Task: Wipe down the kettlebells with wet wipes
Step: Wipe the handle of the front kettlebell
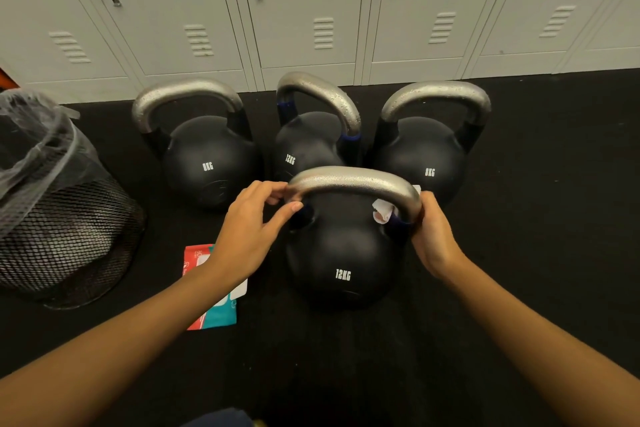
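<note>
A black 12KG kettlebell (341, 253) with a silver handle stands nearest me on the dark floor. My left hand (254, 229) grips the left end of its handle with thumb and fingers. At the right end, my right hand (433, 236) wraps a white wet wipe (382, 211) around the handle. Behind stand three more kettlebells: an 8KG one (207, 163) at left, a 12KG one (311, 142) in the middle, an 8KG one (424, 163) at right. Their handles show droplets.
A red and teal wet wipe pack (211, 308) lies on the floor under my left forearm. A black mesh bin (59, 218) with a clear liner stands at the left. Grey lockers (311, 10) line the back wall.
</note>
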`<act>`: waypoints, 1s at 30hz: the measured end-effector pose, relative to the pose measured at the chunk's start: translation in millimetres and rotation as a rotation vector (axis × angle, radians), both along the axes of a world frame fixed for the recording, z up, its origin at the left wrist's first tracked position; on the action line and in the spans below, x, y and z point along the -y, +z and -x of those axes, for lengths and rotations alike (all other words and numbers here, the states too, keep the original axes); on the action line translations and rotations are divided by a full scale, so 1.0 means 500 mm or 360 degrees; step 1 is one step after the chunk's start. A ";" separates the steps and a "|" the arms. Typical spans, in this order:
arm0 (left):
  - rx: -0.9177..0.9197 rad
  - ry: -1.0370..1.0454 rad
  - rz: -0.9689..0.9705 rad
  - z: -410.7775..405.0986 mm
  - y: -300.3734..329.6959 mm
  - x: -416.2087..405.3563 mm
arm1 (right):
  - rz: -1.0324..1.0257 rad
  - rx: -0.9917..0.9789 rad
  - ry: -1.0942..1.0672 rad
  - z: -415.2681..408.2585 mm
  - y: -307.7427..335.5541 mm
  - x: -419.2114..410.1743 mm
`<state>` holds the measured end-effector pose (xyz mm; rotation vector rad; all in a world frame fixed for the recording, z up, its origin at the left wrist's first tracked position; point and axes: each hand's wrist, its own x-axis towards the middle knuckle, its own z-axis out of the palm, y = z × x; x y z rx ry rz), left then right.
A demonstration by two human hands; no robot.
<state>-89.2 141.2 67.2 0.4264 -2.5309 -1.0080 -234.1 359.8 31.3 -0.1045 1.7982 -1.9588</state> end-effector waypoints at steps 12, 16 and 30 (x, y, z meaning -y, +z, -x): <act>-0.0033 -0.0003 -0.0025 0.001 -0.006 0.001 | -0.0133 -0.0415 -0.0148 -0.140 -0.016 -0.038; -0.0064 -0.0019 -0.0026 0.001 -0.008 0.002 | -0.0291 -0.0608 -0.0217 -0.138 -0.032 -0.034; -0.0129 -0.0026 -0.0089 0.001 -0.009 0.002 | -0.0530 -0.0699 -0.0429 -0.107 -0.034 0.012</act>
